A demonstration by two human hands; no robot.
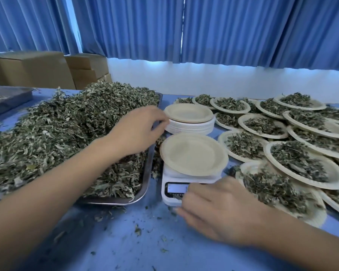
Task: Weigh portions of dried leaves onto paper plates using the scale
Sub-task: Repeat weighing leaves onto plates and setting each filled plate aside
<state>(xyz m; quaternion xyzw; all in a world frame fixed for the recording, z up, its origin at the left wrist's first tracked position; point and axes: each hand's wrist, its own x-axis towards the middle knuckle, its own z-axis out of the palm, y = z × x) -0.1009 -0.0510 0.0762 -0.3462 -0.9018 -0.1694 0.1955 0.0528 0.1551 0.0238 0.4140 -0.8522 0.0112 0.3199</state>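
An empty paper plate (193, 153) lies on the small white scale (169, 199) at the table's middle. My right hand (219, 210) rests on the scale's front right, fingers over its buttons beside the lit display (176, 188). Behind the scale stands a stack of empty paper plates (190, 122). My left hand (139, 132) hovers at the stack's left edge, fingers curled and touching the rim, above the pile of dried leaves (63, 133). The leaves fill a metal tray (145, 184) on the left.
Several paper plates with leaf portions (297, 159) overlap across the right side of the blue table (125, 241). Leaf crumbs lie scattered near the front. Cardboard boxes (37, 71) stand at the back left under blue curtains. A grey tray (6, 98) sits far left.
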